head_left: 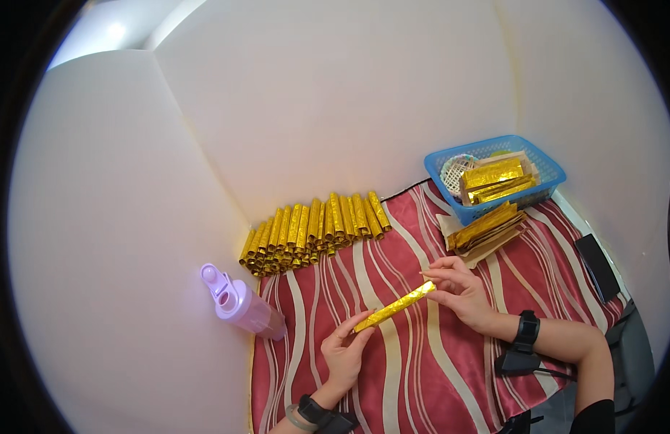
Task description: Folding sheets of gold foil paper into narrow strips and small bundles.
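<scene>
A slim tube rolled from shiny gold paper (pixel 394 307) is held slantwise above the cloth, its right end higher in the picture. Thumb and fingers of my left hand (pixel 344 351) pinch its lower left end. At the other end, my right hand (pixel 459 295) grips the tube between thumb and fingertips. Many similar gold paper rolls (pixel 306 230) lie stacked against the wall, beyond my left hand. Beyond my right hand, a pile of flat gold paper sheets with brown backing (pixel 485 230) rests on the cloth.
A blue plastic basket (pixel 550 168) at the back right holds more gold sheets and a small woven basket (pixel 458 171). A lilac bottle (pixel 242 304) stands at the left. A black flat object (pixel 598 267) lies near the right edge of the red striped cloth (pixel 429 383). White walls surround the table.
</scene>
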Action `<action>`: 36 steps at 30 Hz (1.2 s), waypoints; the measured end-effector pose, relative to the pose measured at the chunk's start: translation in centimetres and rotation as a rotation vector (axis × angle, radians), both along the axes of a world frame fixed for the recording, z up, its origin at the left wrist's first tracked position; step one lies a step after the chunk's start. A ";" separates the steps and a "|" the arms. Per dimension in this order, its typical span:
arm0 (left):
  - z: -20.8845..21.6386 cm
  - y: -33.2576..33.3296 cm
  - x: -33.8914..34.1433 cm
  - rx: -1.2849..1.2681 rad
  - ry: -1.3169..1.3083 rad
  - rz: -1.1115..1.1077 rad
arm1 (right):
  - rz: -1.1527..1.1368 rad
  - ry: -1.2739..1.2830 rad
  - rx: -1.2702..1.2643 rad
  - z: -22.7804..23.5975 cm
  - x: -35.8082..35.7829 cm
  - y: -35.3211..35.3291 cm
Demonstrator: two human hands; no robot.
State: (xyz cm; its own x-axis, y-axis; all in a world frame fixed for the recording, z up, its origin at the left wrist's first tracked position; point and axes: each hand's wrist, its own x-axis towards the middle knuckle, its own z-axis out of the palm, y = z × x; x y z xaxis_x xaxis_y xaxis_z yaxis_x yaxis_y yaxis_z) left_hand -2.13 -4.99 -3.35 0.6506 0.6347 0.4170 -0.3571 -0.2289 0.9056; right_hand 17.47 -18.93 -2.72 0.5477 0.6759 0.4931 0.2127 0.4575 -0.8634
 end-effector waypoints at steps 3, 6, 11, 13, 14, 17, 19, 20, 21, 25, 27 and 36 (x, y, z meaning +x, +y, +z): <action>0.1 0.0 0.0 -0.012 0.009 -0.002 | 0.046 -0.104 -0.043 0.5 0.2 -0.4; 0.6 -0.2 0.2 0.095 0.015 0.086 | 0.085 -0.047 -0.071 0.1 0.3 -0.4; 0.3 0.3 -0.3 0.204 0.000 0.084 | 0.130 0.068 -0.096 0.2 0.0 -0.3; 0.5 0.1 -0.2 0.189 0.004 0.088 | 0.142 0.050 -0.104 0.1 0.1 -0.4; 0.6 0.0 -0.2 0.168 -0.004 0.074 | 0.158 0.032 -0.116 0.2 0.2 -0.4; 1.3 0.6 -0.1 0.193 0.025 0.131 | 0.182 0.207 -0.053 0.4 -0.1 -0.1; 2.4 1.7 0.1 0.233 0.087 0.235 | 0.183 0.211 -0.079 -0.4 0.3 0.0; 3.2 2.8 0.2 0.198 0.099 0.302 | 0.174 0.213 -0.134 -0.6 0.4 0.4; 3.9 4.0 0.5 0.159 0.111 0.368 | 0.162 0.213 -0.194 -0.6 0.3 0.5; 6.4 11.5 2.1 0.309 0.182 0.518 | 0.188 0.198 -0.223 -0.1 0.1 0.4; 6.7 15.9 3.2 0.493 0.220 0.598 | 0.202 0.169 -0.217 -0.3 -0.1 0.5; 4.8 23.7 5.8 0.959 0.672 0.900 | 0.263 0.194 -0.220 -2.4 0.2 1.4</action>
